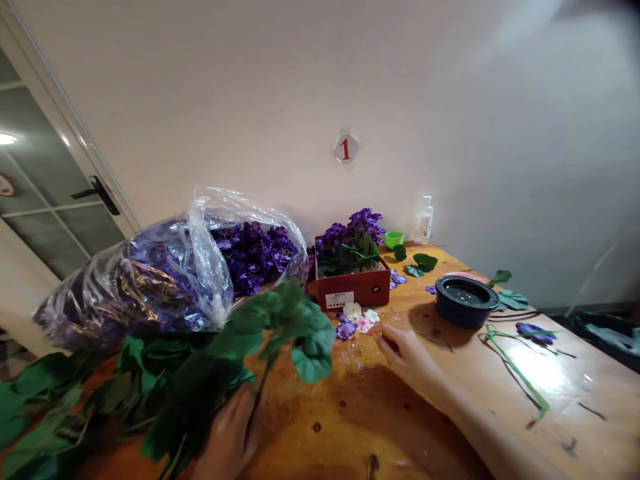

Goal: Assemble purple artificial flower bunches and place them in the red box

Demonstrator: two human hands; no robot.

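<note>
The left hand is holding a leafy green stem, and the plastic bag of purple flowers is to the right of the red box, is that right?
Not quite: the head view shows the clear plastic bag of purple flowers to the left of the red box, not to its right. The rest stands: the left hand is holding the leafy green stem.

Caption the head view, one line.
Left hand grips artificial leafy stems; right hand beside loose petals on wooden table.

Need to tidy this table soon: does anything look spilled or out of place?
Loose purple, white and pink petals lie scattered on the wooden table in front of the red box, outside it, so they look spilled.
</note>
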